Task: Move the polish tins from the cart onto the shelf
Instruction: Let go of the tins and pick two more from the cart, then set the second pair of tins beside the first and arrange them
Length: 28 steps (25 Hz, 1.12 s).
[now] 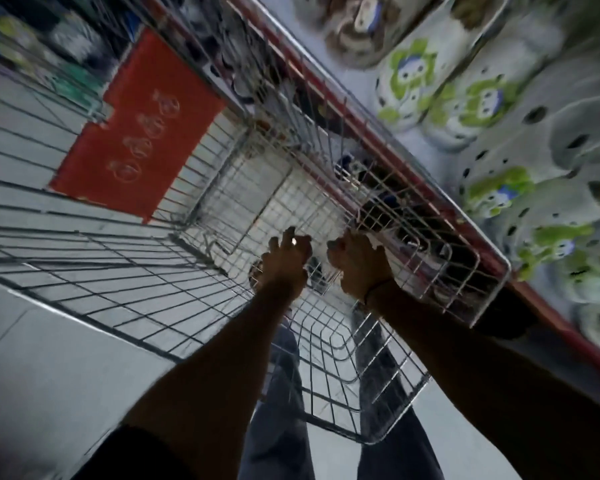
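The frame is motion-blurred. Both of my arms reach down into the wire cart (125, 299). My left hand (284, 261) is low in the basket with its fingers spread, back of the hand toward me. My right hand (357, 268) is beside it, near the cart's right wall, with fingers curled under; what is inside them is hidden. A small dark round shape, possibly a polish tin (314, 270), shows between the two hands on the cart floor. Another round edge (256, 271) peeks out left of my left wrist. The shelf (426, 188) with a red front edge runs along the cart's right side.
White clogs with green cartoon figures (409, 77) fill the shelf top on the right. A red plastic panel (142, 133) hangs on the cart's far end. More blurred goods stand at the top left. My legs and the grey floor (49, 358) show below the cart.
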Motion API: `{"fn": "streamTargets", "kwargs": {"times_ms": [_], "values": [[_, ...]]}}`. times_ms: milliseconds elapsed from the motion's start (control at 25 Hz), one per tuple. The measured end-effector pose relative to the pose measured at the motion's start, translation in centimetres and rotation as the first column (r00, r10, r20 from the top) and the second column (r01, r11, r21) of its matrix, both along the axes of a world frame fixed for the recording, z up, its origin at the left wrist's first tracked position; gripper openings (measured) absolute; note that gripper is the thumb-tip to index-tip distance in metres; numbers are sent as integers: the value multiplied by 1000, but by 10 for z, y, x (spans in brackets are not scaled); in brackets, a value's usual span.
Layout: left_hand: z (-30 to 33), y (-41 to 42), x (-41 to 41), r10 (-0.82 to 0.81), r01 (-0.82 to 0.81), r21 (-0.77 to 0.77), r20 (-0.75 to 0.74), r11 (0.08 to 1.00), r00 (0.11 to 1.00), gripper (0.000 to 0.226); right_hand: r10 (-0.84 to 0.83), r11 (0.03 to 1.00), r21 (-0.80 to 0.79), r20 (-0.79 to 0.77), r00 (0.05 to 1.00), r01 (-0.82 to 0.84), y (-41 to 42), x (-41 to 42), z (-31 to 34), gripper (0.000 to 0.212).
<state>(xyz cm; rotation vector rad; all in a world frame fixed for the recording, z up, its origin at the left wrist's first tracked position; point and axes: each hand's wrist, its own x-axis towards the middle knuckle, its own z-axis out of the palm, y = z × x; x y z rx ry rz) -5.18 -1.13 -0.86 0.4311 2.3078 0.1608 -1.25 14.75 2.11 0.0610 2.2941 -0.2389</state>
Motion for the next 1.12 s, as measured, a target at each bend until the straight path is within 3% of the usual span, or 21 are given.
{"fn": "streamTargets", "kwargs": {"times_ms": [200,320,440,520,640,760,880,1040,1120], "values": [[-34,3,9,-88,88,-8,-166,996,982,57,73,997,45,-124,990,-67,6,12,-34,38],[-21,-10,10,-192,185,-59,-149,981,970,62,45,997,67,-71,996,-40,0,21,-29,53],[24,-29,1,-130,125,-46,-113,991,985,66,-36,999,-18,-37,999,35,-9,14,11,64],[68,-35,-13,-59,59,-6,-148,998,987,68,-64,996,-64,-117,991,57,-14,-1,51,61],[146,-40,-38,17,15,125,-251,992,968,79,-175,974,-192,-281,943,123,-17,-32,130,72],[222,-32,-69,189,-36,384,-368,923,910,80,-294,945,-282,-500,815,168,-1,-58,212,75],[304,-2,-98,353,-10,630,-421,776,835,67,-413,904,-392,-702,581,169,29,-72,301,68],[397,67,-108,432,184,797,-487,576,759,65,-414,910,-395,-884,216,128,90,-58,400,54],[432,107,-106,432,281,828,-506,485,746,62,-385,915,-369,-920,81,162,123,-46,439,56]]}}
